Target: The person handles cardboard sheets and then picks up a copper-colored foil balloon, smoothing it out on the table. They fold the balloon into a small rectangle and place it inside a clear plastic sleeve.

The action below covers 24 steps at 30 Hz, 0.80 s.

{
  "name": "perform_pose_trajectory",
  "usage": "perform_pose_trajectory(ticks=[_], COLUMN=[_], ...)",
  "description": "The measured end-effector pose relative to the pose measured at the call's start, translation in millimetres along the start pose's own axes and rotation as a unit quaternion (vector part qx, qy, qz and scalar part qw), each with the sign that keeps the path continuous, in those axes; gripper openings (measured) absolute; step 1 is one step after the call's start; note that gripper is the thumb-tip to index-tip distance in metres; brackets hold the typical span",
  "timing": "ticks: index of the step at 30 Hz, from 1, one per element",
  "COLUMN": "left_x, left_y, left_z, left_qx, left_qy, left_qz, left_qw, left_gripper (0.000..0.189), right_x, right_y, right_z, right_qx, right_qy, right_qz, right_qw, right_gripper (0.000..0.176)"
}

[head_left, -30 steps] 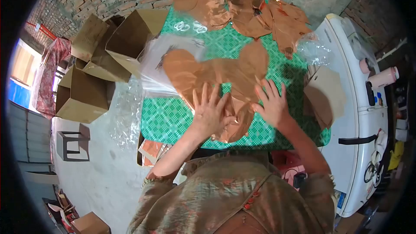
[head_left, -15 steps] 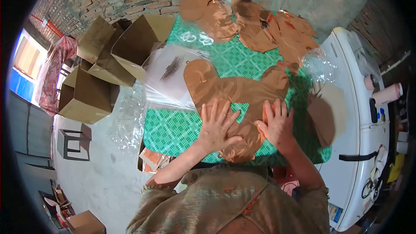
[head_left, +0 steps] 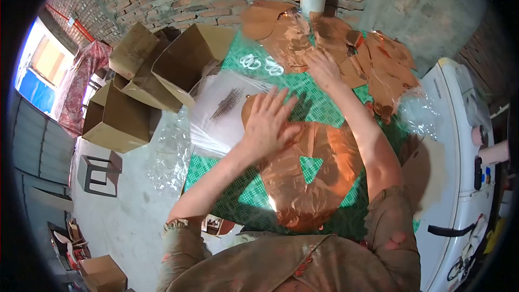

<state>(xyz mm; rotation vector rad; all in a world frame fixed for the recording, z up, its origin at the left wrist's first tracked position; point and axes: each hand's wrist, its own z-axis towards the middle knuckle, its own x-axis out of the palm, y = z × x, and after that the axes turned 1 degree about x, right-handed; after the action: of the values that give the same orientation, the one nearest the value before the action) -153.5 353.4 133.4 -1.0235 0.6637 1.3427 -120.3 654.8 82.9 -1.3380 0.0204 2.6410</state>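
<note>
Left hand (head_left: 267, 124): palm down, tilted towards the far edge of the worktop (head_left: 254, 194); grip spread apart, fingers fanned, thumb out to the right. Positioned above the upper left lobe of the copper foil piece; whether it presses on the foil cannot be told. Forearm slants in from the near left corner.

Right hand (head_left: 323, 70): arm extended across the worktop, elbow near the right side, forearm crossing above the foil piece. Fingers reach into the group of copper foil pieces (head_left: 286, 43) at the far edge, back of the hand uppermost. State of the grip: cannot be told; the fingertips are too indistinct to show whether they pinch the foil.

Copper foil piece (head_left: 286, 178): one, lying flat on the near half of the worktop, rounded lower end by the near edge. Metallic, creased, with bright reflections and an orange glow along its right side. Triangular opening at the centre, showing the green patterned cover beneath. Upper left lobe partly covered by the left hand; upper right portion hidden by the right forearm.

Group at far edge: several pieces in the same copper finish, overlapping, crumpled, glossy in places.

Also on the worktop: stack of sleeved white sheets (head_left: 219, 111), left edge, just beside the foil piece; white loops (head_left: 250, 63), near the far left corner; crinkled clear film (head_left: 419, 112), right edge.
</note>
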Motion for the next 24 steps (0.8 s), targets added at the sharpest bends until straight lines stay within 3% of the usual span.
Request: perform_pose_trajectory(ticks=[2, 8, 11, 15, 18, 24], left_x=[14.7, 61.4, 66.6, 92.1, 97.9, 121.4], left_y=[37.9, 119.2, 127.1, 138.4, 138.0, 147.5], left_z=[30.0, 113.3, 137.3, 147.2, 149.6, 155.3], left_qx=[0.008, 0.029, -0.012, -0.044, -0.14, -0.252], left_qy=[-0.021, -0.032, 0.03, 0.021, 0.008, -0.07], left_qz=[-0.017, -0.029, -0.087, -0.151, -0.187, -0.303], left_qw=[1.0, 0.999, 0.996, 0.987, 0.972, 0.916], left_gripper=[0.071, 0.055, 0.049, 0.036, 0.027, 0.026], right_x=[17.8, 37.9, 35.7, 26.6, 27.6, 36.0], right_y=[-12.3, -23.1, -26.1, -25.3, -28.4, -32.4], right_z=[8.6, 13.0, 17.7, 26.4, 34.7, 47.1], right_qx=[-0.01, -0.008, -0.006, 0.047, 0.097, 0.132], right_qy=[0.011, -0.008, -0.008, 0.001, 0.045, 0.045], right_qz=[0.012, 0.094, 0.098, 0.137, 0.155, 0.167], right_qw=[1.0, 0.996, 0.995, 0.989, 0.982, 0.976], right_gripper=[0.024, 0.006, 0.005, 0.012, 0.014, 0.014])
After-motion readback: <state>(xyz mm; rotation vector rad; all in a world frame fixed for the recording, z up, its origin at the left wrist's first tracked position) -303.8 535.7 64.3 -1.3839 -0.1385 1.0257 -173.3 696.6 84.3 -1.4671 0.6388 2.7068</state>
